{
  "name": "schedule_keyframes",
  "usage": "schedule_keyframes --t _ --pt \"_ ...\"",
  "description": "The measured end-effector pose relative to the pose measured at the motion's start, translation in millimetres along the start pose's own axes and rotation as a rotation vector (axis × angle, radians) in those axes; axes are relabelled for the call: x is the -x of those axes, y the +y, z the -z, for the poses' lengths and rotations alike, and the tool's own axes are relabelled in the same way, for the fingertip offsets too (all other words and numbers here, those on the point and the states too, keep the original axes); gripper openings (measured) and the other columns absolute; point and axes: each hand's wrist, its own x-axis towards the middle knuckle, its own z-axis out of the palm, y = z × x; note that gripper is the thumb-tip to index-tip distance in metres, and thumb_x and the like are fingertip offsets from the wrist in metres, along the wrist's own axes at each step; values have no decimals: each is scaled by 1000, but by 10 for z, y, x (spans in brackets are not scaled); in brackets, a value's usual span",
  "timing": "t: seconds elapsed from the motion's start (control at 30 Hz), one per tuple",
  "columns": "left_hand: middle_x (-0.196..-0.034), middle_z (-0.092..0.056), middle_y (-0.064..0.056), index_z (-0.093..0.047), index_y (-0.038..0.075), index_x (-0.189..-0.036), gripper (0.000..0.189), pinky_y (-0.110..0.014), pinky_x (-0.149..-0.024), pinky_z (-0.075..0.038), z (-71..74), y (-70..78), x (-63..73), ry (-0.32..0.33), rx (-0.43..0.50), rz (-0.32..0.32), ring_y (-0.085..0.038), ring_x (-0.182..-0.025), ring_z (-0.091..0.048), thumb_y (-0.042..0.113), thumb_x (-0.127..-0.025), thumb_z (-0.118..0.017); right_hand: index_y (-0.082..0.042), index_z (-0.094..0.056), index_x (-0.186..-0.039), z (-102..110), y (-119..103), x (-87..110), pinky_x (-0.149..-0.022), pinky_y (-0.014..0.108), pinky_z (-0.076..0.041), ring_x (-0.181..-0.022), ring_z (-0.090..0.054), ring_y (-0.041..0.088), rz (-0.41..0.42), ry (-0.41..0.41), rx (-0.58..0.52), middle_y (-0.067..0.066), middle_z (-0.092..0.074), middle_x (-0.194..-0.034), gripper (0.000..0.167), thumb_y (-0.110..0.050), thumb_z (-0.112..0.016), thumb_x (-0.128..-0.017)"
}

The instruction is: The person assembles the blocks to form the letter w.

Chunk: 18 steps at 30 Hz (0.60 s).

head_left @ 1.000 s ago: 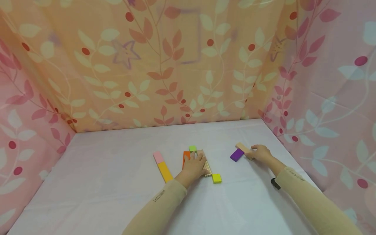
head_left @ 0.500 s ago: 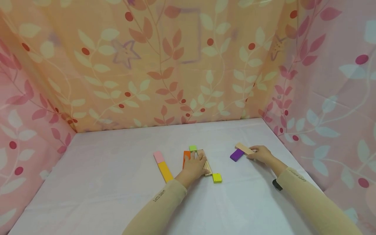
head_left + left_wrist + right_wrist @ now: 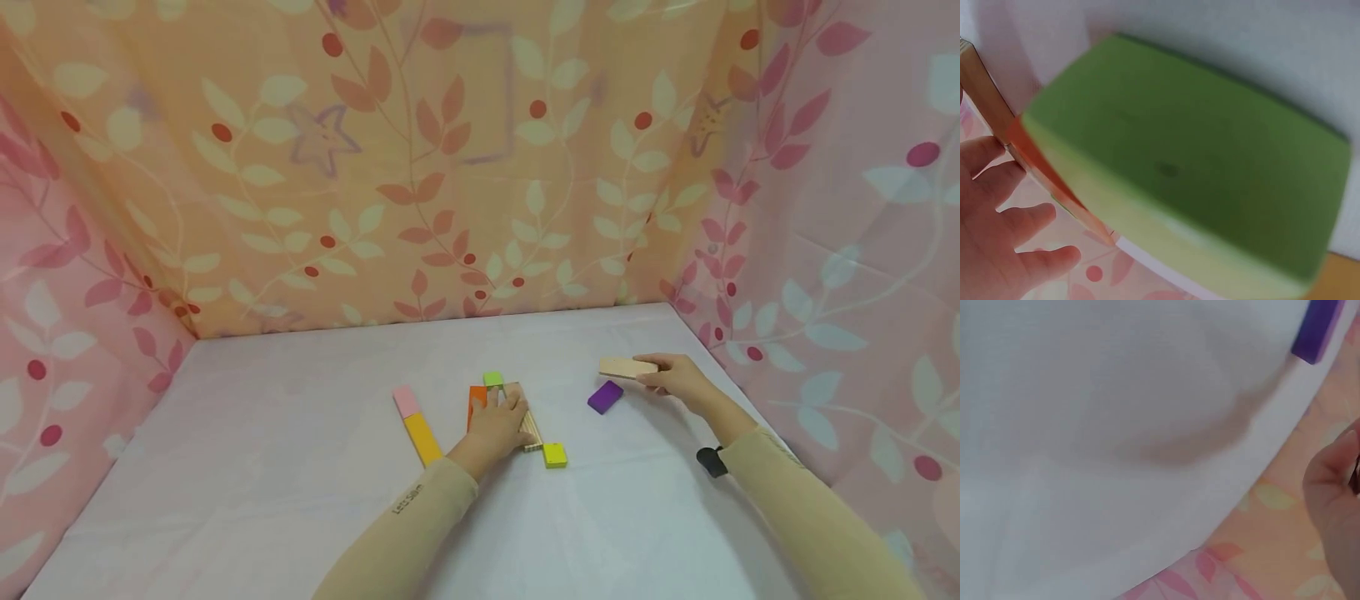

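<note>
My right hand (image 3: 678,379) pinches one end of a plain wooden block (image 3: 625,367) between thumb and fingers, raised over the white cloth. In the right wrist view only part of this hand (image 3: 1335,487) shows. Just below it lies a purple block (image 3: 605,397). With fingers spread, my left hand (image 3: 491,429) rests over a group of blocks: an orange block (image 3: 477,395), a light green block (image 3: 492,379) and ridged wooden pieces (image 3: 531,427), partly hidden beneath it. A yellow block (image 3: 555,455) sits beside its thumb. A green block (image 3: 1191,150) looms large in the left wrist view.
Left of the left hand, a pink block (image 3: 404,402) and an amber block (image 3: 422,439) lie end to end, the latter reaching the sleeve. Floral curtains (image 3: 420,167) stand at the back and both sides of the white-covered table (image 3: 262,467).
The right hand has lifted the plain wooden block up from its place against the purple block, turning it more level across the view. The left hand stays in place.
</note>
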Motion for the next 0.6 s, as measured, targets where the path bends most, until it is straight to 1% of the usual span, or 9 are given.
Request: schedule_keyframes --t 0.07,0.17,0.3,0.33,0.4,0.5,0.57,0.6 --pt "-154 -37 1 -45 20 -147 71 -57 -108 -30 4 1 3 4 4 -3 -33 -143 -27 57 -88 -57 7 -42 -142 -5 -53 1 -71 25 -48 -86 -55 18 33 -49 -19 24 -53 -117 55 -15 -63 -96" --pt "-154 -37 1 -45 20 -146 69 -57 -108 -30 13 -1 6 0 8 -3 -33 -143 -27 57 -89 -57 7 -43 -140 -55 -135 -14 -71 26 -47 -87 -52 19 36 -104 -89 15 -54 -111 52 -12 -61 -96" --pt "-153 -38 1 -47 21 -145 67 -57 -108 -30 14 -1 4 0 14 0 -33 -143 -27 56 -88 -59 11 -41 -134 -164 -207 -68 -68 23 -47 -82 -50 13 8 -142 -215 7 -53 -101 49 -9 -62 -94" --pt "-153 -38 2 -47 22 -145 67 -57 -108 -30 9 -1 3 1 14 1 -33 -143 -27 56 -88 -59 10 -40 -134 -190 -217 -87 -67 22 -47 -80 -50 12 0 -152 -242 5 -53 -98 50 -9 -62 -94" --pt "-153 -38 2 -48 22 -144 67 -58 -108 -30 -3 -3 -5 3 16 3 -33 -143 -27 56 -88 -59 9 -38 -139 -241 -233 -134 -66 22 -46 -78 -50 11 -6 -183 -280 2 -52 -92 53 -8 -61 -95" --pt "-153 -38 2 -48 22 -145 67 -58 -108 -29 -12 -9 -9 1 21 2 -33 -143 -27 56 -88 -59 8 -35 -145 -322 -254 -216 -66 25 -42 -78 -48 14 8 -244 -251 1 -50 -88 55 -8 -55 -97" --pt "-153 -37 1 -48 22 -145 68 -58 -108 -29 -15 -14 -11 2 25 -1 -33 -143 -27 57 -88 -59 7 -34 -146 -384 -273 -269 -68 27 -41 -79 -47 16 22 -282 -183 2 -48 -87 54 -9 -52 -98" --pt "-153 -38 1 -48 22 -145 68 -58 -108 -29 -13 -15 -9 4 27 -2 -34 -143 -27 57 -87 -59 7 -36 -145 -419 -283 -292 -68 28 -41 -79 -47 17 32 -295 -138 3 -48 -87 52 -9 -52 -98"
